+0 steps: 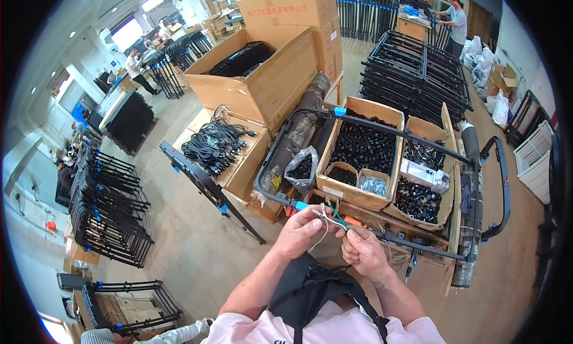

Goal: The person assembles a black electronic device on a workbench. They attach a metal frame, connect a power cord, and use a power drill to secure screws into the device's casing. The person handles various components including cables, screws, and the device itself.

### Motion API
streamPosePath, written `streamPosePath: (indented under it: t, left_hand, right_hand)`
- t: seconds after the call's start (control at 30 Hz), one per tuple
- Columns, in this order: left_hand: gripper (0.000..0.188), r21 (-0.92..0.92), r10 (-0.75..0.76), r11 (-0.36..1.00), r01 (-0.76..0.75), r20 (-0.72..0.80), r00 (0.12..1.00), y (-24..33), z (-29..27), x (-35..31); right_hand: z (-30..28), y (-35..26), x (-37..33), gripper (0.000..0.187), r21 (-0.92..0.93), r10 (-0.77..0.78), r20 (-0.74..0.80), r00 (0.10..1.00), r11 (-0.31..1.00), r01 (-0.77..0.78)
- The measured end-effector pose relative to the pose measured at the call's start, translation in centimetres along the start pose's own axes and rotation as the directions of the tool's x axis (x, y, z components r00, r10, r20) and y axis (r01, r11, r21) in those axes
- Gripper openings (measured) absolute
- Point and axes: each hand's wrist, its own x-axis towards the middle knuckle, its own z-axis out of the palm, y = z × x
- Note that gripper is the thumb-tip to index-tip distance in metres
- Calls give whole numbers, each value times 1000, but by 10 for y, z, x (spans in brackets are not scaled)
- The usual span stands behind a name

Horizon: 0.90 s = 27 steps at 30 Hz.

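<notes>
My left hand (301, 232) pinches a thin white wire (332, 220) between thumb and fingers, just in front of the workbench. Close to its right, my right hand (363, 252) is closed with thumb and finger on a green wire (337, 213), which crosses the white one. One white end hangs down between the hands; the exact wire ends are too small to make out. Behind both hands, a black tubular frame (371, 125) with blue bands rests around the parts boxes. An orange-handled tool (356, 222) lies on the bench by my right fingers.
Cardboard boxes hold black plastic parts (367, 142), silver screws (372, 184) and black knobs (416, 202). A clear bag (302, 167) stands beside them. Bundled black cables (218, 142) lie on a carton at left. Stacked black frames (418, 69) stand behind. Other people work farther off.
</notes>
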Motion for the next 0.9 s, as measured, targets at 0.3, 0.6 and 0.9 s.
streamPosePath:
  t: [0.3,0.6,0.9]
  left_hand:
    - [13,29,116,993,-114,-387,915,-31,-32,3]
    - [19,341,61,922,181,-590,805,-64,-157,-21]
    - [23,187,-134,933,309,-613,778,-61,-258,-7]
  right_hand:
    - [13,49,37,27,0,101,-139,985,995,-102]
    - [15,142,126,27,-39,596,-173,784,792,-610]
    - [21,204,207,28,75,584,-230,778,808,-584]
